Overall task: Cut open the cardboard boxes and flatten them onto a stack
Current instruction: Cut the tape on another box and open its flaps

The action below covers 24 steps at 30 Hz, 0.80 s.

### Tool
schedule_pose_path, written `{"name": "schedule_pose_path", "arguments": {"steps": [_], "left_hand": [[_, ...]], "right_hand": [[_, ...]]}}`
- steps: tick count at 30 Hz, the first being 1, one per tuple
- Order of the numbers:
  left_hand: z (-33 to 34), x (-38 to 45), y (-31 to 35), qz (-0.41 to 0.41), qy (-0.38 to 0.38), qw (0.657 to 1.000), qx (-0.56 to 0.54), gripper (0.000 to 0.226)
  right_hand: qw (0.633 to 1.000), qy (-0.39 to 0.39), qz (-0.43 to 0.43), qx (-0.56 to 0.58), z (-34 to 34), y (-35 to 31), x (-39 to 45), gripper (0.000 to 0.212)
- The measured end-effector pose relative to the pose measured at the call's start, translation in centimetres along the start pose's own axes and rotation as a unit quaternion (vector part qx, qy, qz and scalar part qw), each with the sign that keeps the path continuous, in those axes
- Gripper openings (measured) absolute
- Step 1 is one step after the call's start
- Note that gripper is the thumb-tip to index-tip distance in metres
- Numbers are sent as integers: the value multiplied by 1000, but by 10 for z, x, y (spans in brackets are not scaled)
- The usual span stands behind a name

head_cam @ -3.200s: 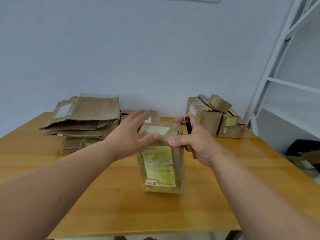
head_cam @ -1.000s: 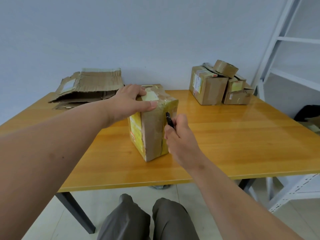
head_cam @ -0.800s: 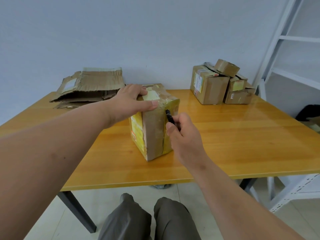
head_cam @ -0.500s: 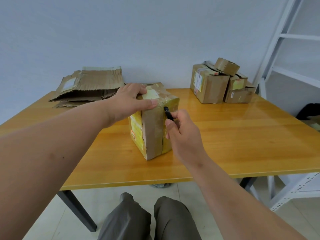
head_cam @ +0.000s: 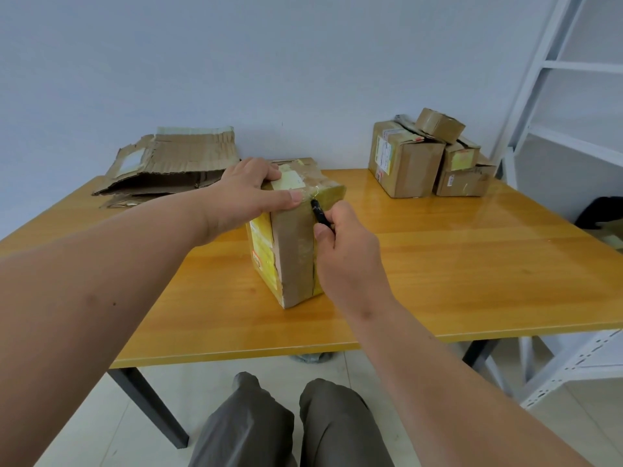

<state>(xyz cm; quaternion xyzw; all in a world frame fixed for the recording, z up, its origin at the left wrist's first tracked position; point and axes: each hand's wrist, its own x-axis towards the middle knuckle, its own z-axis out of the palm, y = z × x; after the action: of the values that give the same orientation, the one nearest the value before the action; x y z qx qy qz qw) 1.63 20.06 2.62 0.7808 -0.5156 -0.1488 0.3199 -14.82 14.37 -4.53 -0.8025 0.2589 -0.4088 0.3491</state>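
A taped cardboard box (head_cam: 292, 251) with yellow labels stands upright on the wooden table (head_cam: 455, 264), one corner turned toward me. My left hand (head_cam: 251, 193) presses down on its top, thumb along the near upper edge. My right hand (head_cam: 347, 254) grips a black cutter (head_cam: 318, 214), whose tip touches the tape at the top of the box's right face. A stack of flattened cardboard (head_cam: 172, 166) lies at the back left of the table.
Several uncut boxes (head_cam: 428, 156) are piled at the back right of the table against the wall. A white metal shelf frame (head_cam: 556, 163) stands to the right. My knees (head_cam: 290, 423) show below the table's front edge.
The cutter has risen along the box's right face, from mid-height to the top edge. Compared with three seconds ago, the box is turned with a corner toward me. My left hand stays on top.
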Motion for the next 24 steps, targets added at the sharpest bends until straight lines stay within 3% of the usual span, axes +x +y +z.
{"name": "schedule_pose_path", "arguments": {"steps": [4, 13, 20, 24], "left_hand": [[3, 2, -2, 13, 17, 1000, 13, 60], [3, 1, -4, 15, 19, 1000, 14, 62], [3, -1, -3, 29, 20, 999, 7, 62], [3, -1, -2, 29, 24, 999, 6, 61]], "right_hand": [[1000, 3, -12, -25, -2, 1, -3, 15], [998, -11, 35, -47, 5, 7, -12, 12], [989, -58, 71, -119, 8, 20, -27, 9], [964, -135, 103, -202, 5, 28, -35, 14]]}}
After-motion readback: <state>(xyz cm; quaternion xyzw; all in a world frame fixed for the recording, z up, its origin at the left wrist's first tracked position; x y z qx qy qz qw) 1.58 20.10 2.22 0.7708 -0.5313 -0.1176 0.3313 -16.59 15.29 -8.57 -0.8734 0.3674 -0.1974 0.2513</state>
